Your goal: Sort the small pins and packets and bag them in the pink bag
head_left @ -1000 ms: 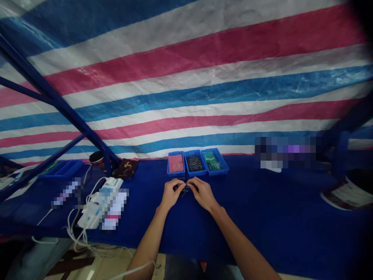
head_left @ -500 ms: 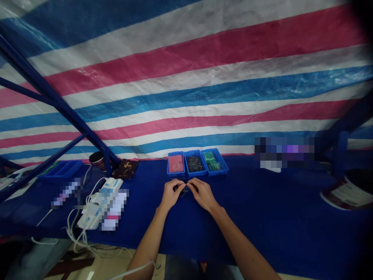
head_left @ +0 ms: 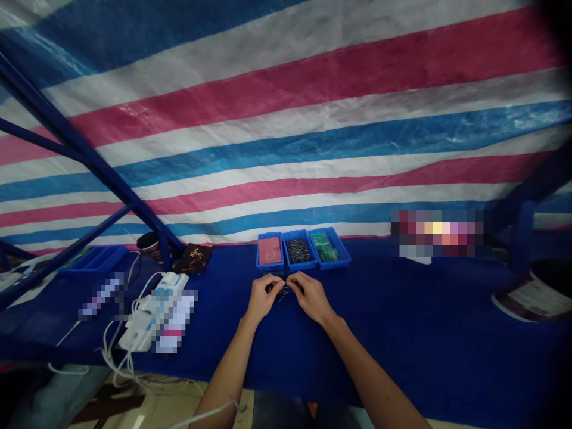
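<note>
The left hand and right hand met fingertip to fingertip, each closed in a pinch, apparently on one small, thin, slender piece. Several loose, dark, slender pieces lay on the blue tabletop between the hands; many similar ones filled the middle blue plastic tray beyond. Whether the pinched piece was finished could not be told.

No legible text anywhere

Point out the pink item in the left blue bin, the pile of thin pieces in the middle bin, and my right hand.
Pink item [head_left: 270,250]: head view, middle of its flat top.
Pile of thin pieces [head_left: 299,251]: head view, pile's centre.
Right hand [head_left: 311,297]: head view, back of the hand.
</note>
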The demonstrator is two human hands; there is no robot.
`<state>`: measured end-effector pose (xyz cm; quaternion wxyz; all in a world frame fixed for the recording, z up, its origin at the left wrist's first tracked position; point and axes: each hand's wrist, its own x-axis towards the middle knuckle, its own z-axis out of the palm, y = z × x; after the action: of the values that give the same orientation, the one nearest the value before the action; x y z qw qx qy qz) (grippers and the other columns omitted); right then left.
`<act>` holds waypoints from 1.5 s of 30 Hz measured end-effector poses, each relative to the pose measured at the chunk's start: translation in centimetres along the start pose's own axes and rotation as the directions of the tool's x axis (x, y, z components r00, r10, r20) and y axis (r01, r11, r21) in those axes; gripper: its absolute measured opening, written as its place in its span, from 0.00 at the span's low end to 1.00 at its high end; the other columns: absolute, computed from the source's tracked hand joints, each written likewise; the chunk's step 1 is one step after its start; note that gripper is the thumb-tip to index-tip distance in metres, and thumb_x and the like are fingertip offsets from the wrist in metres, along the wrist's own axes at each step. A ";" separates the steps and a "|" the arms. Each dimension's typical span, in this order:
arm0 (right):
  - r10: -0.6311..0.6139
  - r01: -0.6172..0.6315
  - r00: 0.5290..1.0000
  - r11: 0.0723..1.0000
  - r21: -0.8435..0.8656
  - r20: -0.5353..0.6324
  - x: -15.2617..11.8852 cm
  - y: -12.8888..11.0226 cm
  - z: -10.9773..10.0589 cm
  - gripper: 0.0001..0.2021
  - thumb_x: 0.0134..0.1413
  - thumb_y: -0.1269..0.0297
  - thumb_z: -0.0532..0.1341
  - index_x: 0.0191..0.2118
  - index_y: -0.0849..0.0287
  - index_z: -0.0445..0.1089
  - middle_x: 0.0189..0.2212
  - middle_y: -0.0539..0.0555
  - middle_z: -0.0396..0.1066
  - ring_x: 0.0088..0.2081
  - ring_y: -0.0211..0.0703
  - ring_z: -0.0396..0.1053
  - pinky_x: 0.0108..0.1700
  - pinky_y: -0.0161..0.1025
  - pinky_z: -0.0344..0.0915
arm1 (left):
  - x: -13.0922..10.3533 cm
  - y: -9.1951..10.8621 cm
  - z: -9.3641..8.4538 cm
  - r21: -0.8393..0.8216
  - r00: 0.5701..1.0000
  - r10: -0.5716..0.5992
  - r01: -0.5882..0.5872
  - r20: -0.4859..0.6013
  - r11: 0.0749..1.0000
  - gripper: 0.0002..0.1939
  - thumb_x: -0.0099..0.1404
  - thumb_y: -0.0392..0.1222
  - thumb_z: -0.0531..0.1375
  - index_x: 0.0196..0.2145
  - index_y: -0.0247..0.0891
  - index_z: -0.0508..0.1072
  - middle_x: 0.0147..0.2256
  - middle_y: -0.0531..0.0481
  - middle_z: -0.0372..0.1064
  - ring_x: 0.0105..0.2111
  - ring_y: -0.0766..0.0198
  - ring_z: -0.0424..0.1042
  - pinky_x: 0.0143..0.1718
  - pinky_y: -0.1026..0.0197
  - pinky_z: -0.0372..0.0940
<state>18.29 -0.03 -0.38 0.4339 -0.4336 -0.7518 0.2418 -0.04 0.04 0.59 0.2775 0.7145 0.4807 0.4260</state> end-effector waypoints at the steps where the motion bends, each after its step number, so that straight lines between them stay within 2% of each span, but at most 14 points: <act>1: 0.000 0.000 1.000 1.000 -0.002 0.000 0.0 0.0 0.0 0.08 0.66 0.65 0.55 0.40 0.52 0.71 0.36 0.51 0.74 0.35 0.42 0.73 0.38 0.37 0.65 | 0.0 0.0 0.0 0.001 1.000 0.001 -0.001 0.000 1.000 0.12 0.68 0.45 0.60 0.32 0.35 0.78 0.30 0.48 0.75 0.29 0.63 0.71 0.33 0.63 0.63; 28: 0.005 -0.003 1.000 0.998 -0.065 0.024 0.0 -0.2 -0.3 0.12 0.69 0.60 0.52 0.38 0.53 0.71 0.34 0.52 0.74 0.34 0.42 0.72 0.37 0.37 0.63 | 0.1 0.2 -0.1 0.005 1.000 0.003 -0.003 0.000 1.000 0.13 0.67 0.47 0.60 0.32 0.35 0.78 0.30 0.47 0.76 0.29 0.63 0.71 0.34 0.63 0.64; 32: 0.012 -0.011 1.000 0.999 -0.049 0.028 0.0 -0.2 -0.3 0.11 0.68 0.60 0.53 0.38 0.53 0.72 0.34 0.51 0.74 0.33 0.42 0.72 0.36 0.37 0.63 | 0.1 0.2 -0.1 0.004 1.000 0.002 -0.002 0.001 1.000 0.13 0.67 0.46 0.60 0.32 0.35 0.78 0.30 0.47 0.75 0.29 0.63 0.71 0.33 0.63 0.63; 38: 0.017 -0.017 1.000 1.000 -0.001 0.011 0.0 -0.3 -0.2 0.08 0.65 0.61 0.56 0.43 0.53 0.72 0.35 0.52 0.75 0.33 0.42 0.72 0.35 0.37 0.64 | 0.1 0.2 -0.1 0.003 1.000 -0.003 0.003 -0.006 1.000 0.12 0.68 0.45 0.60 0.32 0.35 0.78 0.30 0.47 0.75 0.28 0.64 0.70 0.33 0.64 0.63; 45: 0.003 -0.003 1.000 1.000 -0.008 0.013 0.0 -0.2 -0.1 0.09 0.67 0.64 0.54 0.40 0.53 0.72 0.36 0.52 0.74 0.36 0.43 0.72 0.37 0.37 0.65 | 0.1 0.3 -0.1 0.000 1.000 -0.009 0.009 -0.003 1.000 0.13 0.67 0.46 0.60 0.32 0.35 0.78 0.30 0.48 0.75 0.28 0.64 0.70 0.32 0.64 0.63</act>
<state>18.32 -0.10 -0.19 0.4270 -0.4351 -0.7548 0.2423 0.01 -0.02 0.92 0.2787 0.7117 0.4845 0.4256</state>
